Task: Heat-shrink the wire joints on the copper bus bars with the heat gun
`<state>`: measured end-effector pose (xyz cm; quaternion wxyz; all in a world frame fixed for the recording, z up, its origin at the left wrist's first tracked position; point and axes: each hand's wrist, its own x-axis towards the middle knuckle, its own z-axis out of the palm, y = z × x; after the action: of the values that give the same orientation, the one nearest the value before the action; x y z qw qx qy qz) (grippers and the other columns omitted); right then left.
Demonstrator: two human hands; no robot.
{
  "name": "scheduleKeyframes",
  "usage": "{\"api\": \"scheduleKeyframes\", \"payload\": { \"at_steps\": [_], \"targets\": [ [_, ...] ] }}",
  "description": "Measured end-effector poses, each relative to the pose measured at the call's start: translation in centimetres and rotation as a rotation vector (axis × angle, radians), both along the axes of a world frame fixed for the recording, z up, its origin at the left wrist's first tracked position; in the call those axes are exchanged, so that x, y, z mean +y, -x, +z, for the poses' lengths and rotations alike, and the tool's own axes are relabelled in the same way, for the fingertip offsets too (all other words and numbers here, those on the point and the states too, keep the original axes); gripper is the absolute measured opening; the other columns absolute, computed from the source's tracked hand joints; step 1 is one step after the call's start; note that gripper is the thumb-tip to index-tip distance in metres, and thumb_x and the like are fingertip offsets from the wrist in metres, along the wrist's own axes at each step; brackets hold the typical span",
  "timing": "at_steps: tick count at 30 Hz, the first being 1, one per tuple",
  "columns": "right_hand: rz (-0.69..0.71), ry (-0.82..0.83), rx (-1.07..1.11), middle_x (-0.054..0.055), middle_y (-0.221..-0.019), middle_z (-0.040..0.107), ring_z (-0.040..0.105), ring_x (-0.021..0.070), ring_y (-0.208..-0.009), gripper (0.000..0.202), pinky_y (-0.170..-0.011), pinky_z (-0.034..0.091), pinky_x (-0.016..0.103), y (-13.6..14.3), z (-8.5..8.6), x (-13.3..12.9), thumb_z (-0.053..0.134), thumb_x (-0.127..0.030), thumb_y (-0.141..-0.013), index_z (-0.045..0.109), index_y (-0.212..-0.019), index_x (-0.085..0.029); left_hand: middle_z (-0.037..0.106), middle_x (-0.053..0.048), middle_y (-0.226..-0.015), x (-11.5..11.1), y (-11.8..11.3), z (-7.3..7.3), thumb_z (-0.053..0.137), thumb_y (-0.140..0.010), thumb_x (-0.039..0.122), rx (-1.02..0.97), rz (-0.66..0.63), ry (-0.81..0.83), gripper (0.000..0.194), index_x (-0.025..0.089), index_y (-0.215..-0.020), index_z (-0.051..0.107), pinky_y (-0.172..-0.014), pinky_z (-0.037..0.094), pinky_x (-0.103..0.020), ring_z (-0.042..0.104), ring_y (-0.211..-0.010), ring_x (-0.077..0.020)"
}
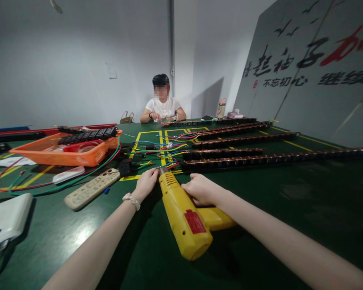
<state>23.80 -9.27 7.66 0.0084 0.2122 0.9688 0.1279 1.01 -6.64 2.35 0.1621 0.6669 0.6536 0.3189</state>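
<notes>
A yellow heat gun [181, 213] with a red label lies in front of me, its metal nozzle pointing away toward the wire ends. My left hand [147, 184] is pinched closed at the left of the nozzle tip; what sits between the fingertips is too small to make out. On the gun's other side, my right hand [204, 190] is curled closed against the yellow body, its wrist above the handle. The gun hides some of its fingers and anything in them. Coloured wires [172, 164] run from the nearest dark strip [230, 162] just beyond the nozzle.
Several more dark strips [245, 139] extend to the right. To the left are an orange basket [87, 159] holding black modules, a beige remote control [92, 188], a black connector [125, 168] and a white device [9, 219]. Across the green table sits a person [163, 108].
</notes>
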Motion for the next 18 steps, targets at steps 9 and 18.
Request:
{"api": "scheduleKeyframes", "payload": {
  "at_steps": [9,18],
  "targets": [
    [-0.046,0.019,0.016,0.005,-0.068,0.067,0.059,0.0188,-0.061,0.014,-0.070,0.033,0.031,-1.2,-0.3,0.5,0.053,-0.021,-0.070,0.059,-0.081,-0.013,0.057,0.000,-0.063,0.0,-0.1,-0.1,0.030,-0.083,0.037,0.021,0.017,0.013,0.034,0.020,-0.062,0.051,-0.056,0.034,-0.024,0.052,-0.063,-0.0160],
    [-0.171,0.045,0.028,0.004,-0.067,0.066,0.057,0.0180,-0.059,0.012,-0.071,0.033,0.031,-4.6,0.0,1.6,0.052,-0.015,-0.069,0.058,-0.080,-0.016,0.058,0.002,-0.062,-0.2,-0.1,-0.1,0.032,-0.081,0.033,-0.043,-0.019,-0.003,0.028,0.020,-0.063,0.050,-0.052,0.031,-0.022,0.051,-0.059,-0.0133]
  ]
}}
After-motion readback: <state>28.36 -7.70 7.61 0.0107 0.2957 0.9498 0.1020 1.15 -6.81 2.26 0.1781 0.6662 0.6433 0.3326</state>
